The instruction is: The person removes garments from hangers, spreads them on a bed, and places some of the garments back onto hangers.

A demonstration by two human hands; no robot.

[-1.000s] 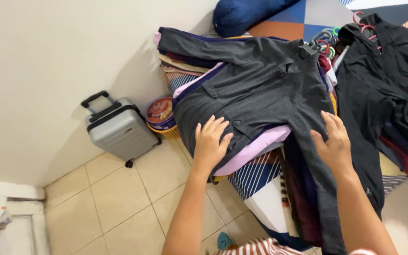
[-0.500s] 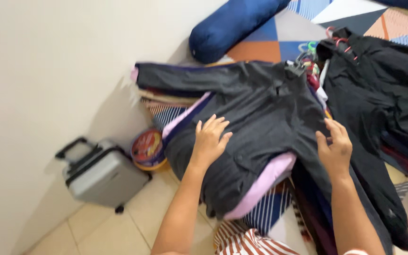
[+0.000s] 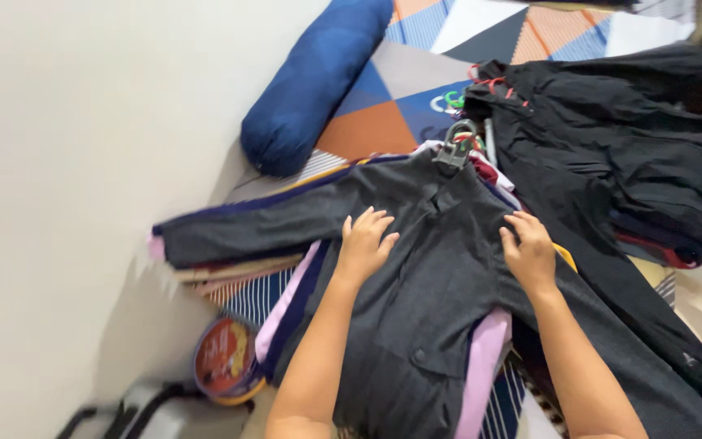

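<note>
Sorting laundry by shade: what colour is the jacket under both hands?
Dark charcoal grey; the jacket shows best in the head view.

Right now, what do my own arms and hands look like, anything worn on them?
Both arms are bare from the bottom edge of the picture up to the wrist, with no sleeves in view. The left hand and the right hand wear no gloves, and no rings, watch or bracelets show on the fingers or wrists.

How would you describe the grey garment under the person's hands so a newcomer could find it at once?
On the bed with the geometric cover, below the blue bolster, lies a stack of clothes on hangers. The charcoal grey jacket tops it, sleeves spread, both hands flat on its chest. Unlike the black jacket to its right, it is grey and woolly-looking.
</note>
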